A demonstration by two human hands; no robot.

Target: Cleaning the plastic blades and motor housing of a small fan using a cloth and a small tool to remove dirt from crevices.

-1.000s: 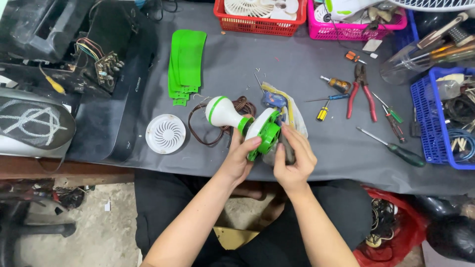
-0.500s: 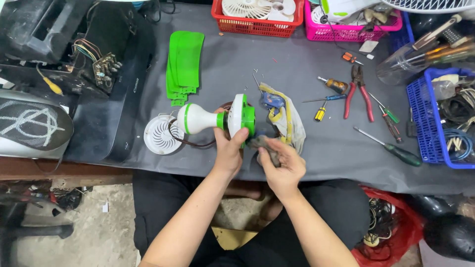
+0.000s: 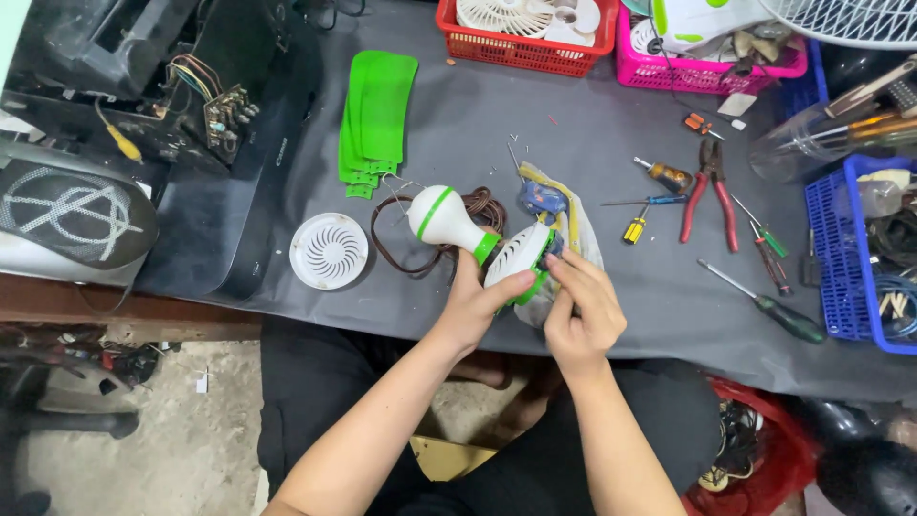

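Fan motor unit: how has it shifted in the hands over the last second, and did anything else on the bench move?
The fan motor unit was lying level half a second ago; now it is tilted, white end up-left. The left hand still grips it from below, and the right hand keeps its fingers at the green rim. The round grille, green blades and pliers stayed put.

Our right hand (image 3: 581,311) covers the rear of the small white and green fan (image 3: 516,260), so we cannot see what its fingertips touch. The blue basket (image 3: 841,253) and the wire fan guard (image 3: 850,19) are cut off by the picture's edge.
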